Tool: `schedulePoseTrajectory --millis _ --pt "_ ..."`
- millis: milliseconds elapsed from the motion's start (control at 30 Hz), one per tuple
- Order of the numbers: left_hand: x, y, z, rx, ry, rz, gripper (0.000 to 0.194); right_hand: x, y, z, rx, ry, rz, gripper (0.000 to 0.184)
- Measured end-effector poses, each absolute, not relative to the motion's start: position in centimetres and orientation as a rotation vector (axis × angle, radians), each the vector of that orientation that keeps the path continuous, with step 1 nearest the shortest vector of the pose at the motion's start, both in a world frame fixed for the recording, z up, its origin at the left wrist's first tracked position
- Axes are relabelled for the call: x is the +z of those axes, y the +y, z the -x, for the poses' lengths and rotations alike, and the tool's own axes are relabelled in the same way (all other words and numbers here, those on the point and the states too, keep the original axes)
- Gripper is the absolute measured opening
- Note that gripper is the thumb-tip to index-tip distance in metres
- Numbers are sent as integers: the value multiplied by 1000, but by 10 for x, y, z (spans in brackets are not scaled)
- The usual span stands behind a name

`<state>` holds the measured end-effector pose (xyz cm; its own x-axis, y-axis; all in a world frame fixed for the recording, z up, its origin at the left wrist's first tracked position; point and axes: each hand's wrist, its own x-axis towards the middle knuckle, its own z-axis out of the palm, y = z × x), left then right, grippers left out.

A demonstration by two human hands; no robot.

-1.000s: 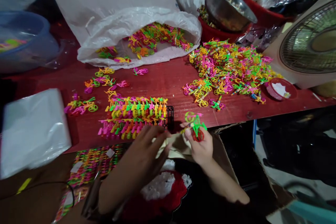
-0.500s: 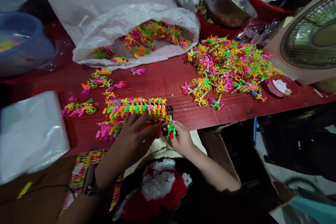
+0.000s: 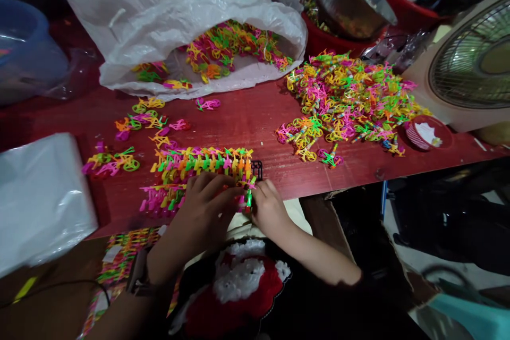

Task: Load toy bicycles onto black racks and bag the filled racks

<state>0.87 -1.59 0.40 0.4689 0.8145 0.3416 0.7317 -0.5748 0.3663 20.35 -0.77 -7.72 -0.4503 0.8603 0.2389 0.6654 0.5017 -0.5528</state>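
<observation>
Two rows of small neon plastic toy bicycles (image 3: 203,162) stand packed on a black plastic rack (image 3: 257,170) on the red wooden table (image 3: 235,127). My right hand (image 3: 269,208) pinches a green toy bicycle (image 3: 249,197) against the rack's near end. My left hand (image 3: 205,206) lies over the lower row (image 3: 163,197), fingertips close to that green bicycle. The hands hide the rack's near side. A loose heap of toy bicycles (image 3: 346,98) lies to the right.
A white plastic sack (image 3: 179,21) spills more bicycles (image 3: 227,48) on the table's far side. Behind stand a steel bowl (image 3: 350,0) and a red basin (image 3: 330,45). A fan (image 3: 474,53) stands at right, a plastic-sheet stack (image 3: 40,204) at left.
My right hand has moved left and down with the green bicycle, from beside the rack to its near end. My left hand has come onto the lower row.
</observation>
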Motion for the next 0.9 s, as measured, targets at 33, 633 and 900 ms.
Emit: schedulePoseTrajectory --millis 33,633,900 --pt "5 -16 -8 730 1342 -2532 25 -77 -7 -203 525 -2275 1262 28" --pt "19 -20 -12 793 1399 -2459 26 -73 -1 -223 749 -1985 1000 23" --pt "2 -12 -20 782 1407 -2617 26 -52 57 -341 80 -1771 1649 27"
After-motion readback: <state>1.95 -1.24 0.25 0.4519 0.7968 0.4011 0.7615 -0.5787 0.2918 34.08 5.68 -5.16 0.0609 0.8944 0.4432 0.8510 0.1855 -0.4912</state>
